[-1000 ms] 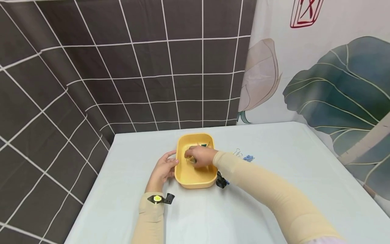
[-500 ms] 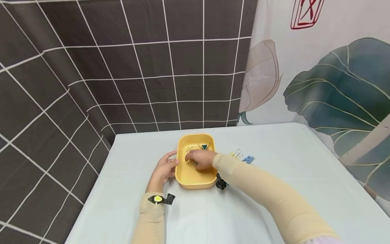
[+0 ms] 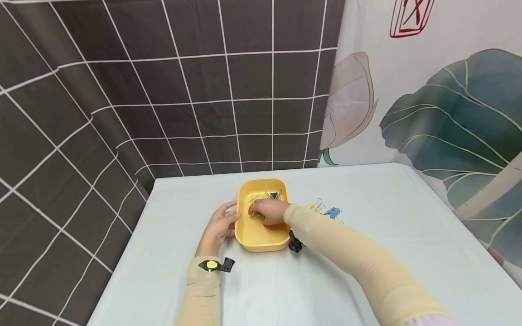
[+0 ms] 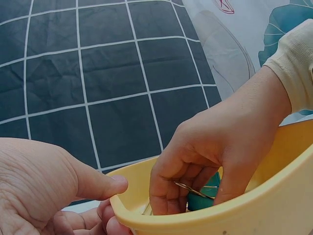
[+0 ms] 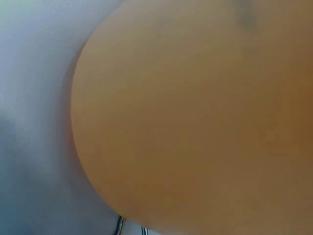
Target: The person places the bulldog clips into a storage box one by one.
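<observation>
A yellow plastic bin (image 3: 263,240) stands on the white-covered table. My left hand (image 3: 220,225) grips its left wall, thumb on the rim and fingers outside, as the left wrist view shows. Inside the bin, my right hand (image 3: 269,211) reaches down with curled fingers. Between its fingers and thumb sits a green binder clip (image 4: 199,201) with wire handles, partly hidden by the hand. Another green binder clip (image 3: 273,195) lies near the bin's far end. More wire handles (image 3: 253,199) show beside the fingers. The bin's blurred outer wall (image 5: 186,122) fills the right wrist view.
Right of the bin, blue binder clips (image 3: 333,212) and a yellow clip (image 3: 313,206) lie on the table (image 3: 387,217), partly behind the right forearm. A black wrist-camera mount (image 3: 295,242) hangs beside the bin. Dark checked cloth (image 3: 195,90) stands behind the table.
My right hand has shifted slightly lower within the bin, uncovering more of the far green clip. The yellow clip right of the bin has come into view. My left hand keeps its hold.
</observation>
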A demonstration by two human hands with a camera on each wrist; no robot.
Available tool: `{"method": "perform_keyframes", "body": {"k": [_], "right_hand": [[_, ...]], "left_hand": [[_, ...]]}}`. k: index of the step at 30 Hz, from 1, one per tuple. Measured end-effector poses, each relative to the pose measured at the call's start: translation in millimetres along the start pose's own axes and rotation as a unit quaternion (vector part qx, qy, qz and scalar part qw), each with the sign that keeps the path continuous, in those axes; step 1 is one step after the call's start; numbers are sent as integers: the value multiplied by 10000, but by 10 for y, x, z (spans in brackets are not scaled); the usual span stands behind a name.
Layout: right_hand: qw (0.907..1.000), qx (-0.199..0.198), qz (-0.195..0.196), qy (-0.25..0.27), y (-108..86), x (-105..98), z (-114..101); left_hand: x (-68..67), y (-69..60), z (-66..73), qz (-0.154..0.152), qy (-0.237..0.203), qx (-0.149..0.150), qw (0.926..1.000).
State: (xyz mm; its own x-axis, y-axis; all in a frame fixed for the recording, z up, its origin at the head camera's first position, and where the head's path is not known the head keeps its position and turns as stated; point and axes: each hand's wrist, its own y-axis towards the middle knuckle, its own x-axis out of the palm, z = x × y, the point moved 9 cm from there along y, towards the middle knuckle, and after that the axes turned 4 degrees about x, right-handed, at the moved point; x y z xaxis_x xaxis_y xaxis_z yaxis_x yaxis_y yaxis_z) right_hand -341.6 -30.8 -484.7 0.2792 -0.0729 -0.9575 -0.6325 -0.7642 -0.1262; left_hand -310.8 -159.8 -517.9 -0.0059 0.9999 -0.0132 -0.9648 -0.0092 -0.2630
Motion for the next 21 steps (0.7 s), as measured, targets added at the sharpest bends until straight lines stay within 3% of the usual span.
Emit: {"method": "perform_keyframes", "body": {"k": [12, 21], "right_hand": [[9999, 2, -165, -2, -27, -104, -35], [9998, -92, 35, 156, -101, -401, -20]], "left_hand": [[-7, -2, 4, 42, -21, -2, 10000], [-11, -2, 8, 55, -5, -16, 10000]]}}
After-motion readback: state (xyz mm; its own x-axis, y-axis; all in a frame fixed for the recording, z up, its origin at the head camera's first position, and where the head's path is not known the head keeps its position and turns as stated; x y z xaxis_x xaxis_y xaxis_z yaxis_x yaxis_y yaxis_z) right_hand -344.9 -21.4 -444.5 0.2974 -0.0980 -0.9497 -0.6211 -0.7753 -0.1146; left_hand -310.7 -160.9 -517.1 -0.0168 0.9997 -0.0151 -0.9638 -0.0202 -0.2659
